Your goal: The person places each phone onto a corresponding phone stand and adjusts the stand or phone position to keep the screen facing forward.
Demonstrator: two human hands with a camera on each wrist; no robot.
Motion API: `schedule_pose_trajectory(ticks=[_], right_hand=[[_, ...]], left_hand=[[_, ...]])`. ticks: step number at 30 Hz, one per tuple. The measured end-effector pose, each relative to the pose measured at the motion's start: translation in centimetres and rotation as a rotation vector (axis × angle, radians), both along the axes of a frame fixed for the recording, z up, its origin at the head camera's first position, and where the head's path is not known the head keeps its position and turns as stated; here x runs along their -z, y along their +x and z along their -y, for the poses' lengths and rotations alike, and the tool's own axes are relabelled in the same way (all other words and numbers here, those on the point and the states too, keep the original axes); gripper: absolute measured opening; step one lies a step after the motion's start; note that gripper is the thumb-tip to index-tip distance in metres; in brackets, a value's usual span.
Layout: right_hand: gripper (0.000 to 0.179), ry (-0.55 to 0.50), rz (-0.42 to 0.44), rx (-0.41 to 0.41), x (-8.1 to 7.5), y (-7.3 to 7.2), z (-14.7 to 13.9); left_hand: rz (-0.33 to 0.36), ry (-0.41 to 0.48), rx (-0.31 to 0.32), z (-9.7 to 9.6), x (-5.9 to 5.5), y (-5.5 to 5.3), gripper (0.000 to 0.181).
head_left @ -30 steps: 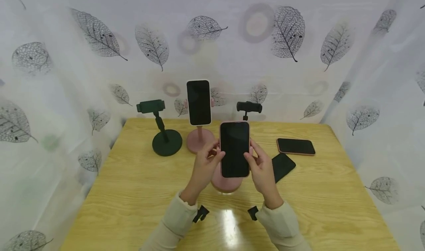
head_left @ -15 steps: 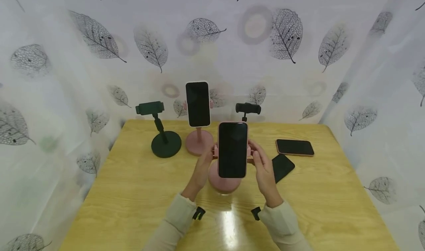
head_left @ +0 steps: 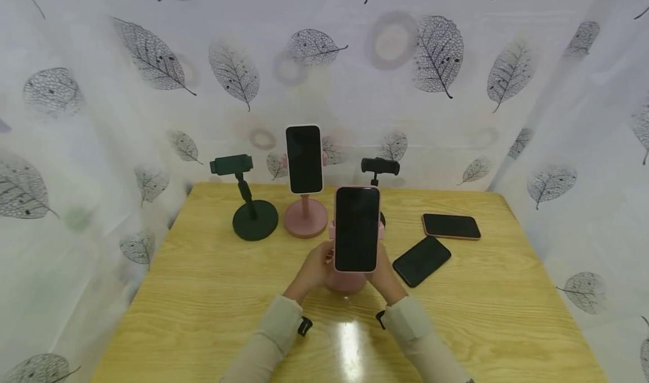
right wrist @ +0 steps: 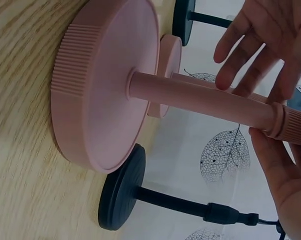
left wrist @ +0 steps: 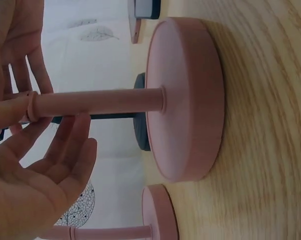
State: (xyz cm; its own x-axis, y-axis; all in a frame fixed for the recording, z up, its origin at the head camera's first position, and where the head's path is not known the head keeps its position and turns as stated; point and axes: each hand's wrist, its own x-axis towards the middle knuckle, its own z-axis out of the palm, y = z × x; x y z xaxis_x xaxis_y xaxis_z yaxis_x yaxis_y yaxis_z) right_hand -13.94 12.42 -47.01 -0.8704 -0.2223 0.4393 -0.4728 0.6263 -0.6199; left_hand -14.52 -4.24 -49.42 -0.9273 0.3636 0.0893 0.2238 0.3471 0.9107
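A pink phone stand [left wrist: 100, 101] stands upright in front, its round base on the table. Its clamp holds a phone [head_left: 357, 231] with a pink rim, screen toward me. My left hand [left wrist: 45, 165] grips the upper pole at the collar, thumb across it, other fingers loosely bent beside it. From the other side my right hand [right wrist: 285, 185] holds the pole at the same collar, fingers right at the ribbed part. In the head view the phone hides part of both hands and most of the pole.
Behind stand a dark green phone stand [head_left: 255, 219], a second pink stand [head_left: 306, 218] bearing a white-rimmed phone [head_left: 305, 159], and a black stand [head_left: 380, 165]. Two phones lie on the wooden table [head_left: 203, 310] at right: a dark one [head_left: 422, 261] and a pink-rimmed one [head_left: 451, 226]. A leaf-print curtain [head_left: 324, 90] surrounds the table.
Both hands have moved from the phone's sides and the clamp down to the pole behind it. The phone stays upright in the clamp, and the dark phone at right shows more fully.
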Motion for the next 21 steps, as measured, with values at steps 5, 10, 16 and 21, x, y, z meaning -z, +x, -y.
schedule_pose_trajectory(ticks=[5,10,16,21], right_hand=[[0.013,-0.087,0.030,0.025,0.3,-0.2,0.4],[0.032,-0.191,0.126,0.034,0.5,-0.2,-0.6],[0.042,-0.203,0.178,0.009,0.3,0.2,-2.0],[0.043,-0.185,0.085,0.008,-0.7,1.2,-2.6]], left_hand=[[-0.057,0.049,-0.028,-0.6,0.5,0.0,0.031],[-0.051,0.016,0.003,-1.5,0.4,-0.3,0.033],[-0.018,-0.029,0.004,-1.9,0.0,-2.3,0.028],[-0.054,-0.007,-0.158,-3.3,-0.3,-6.3,0.033]])
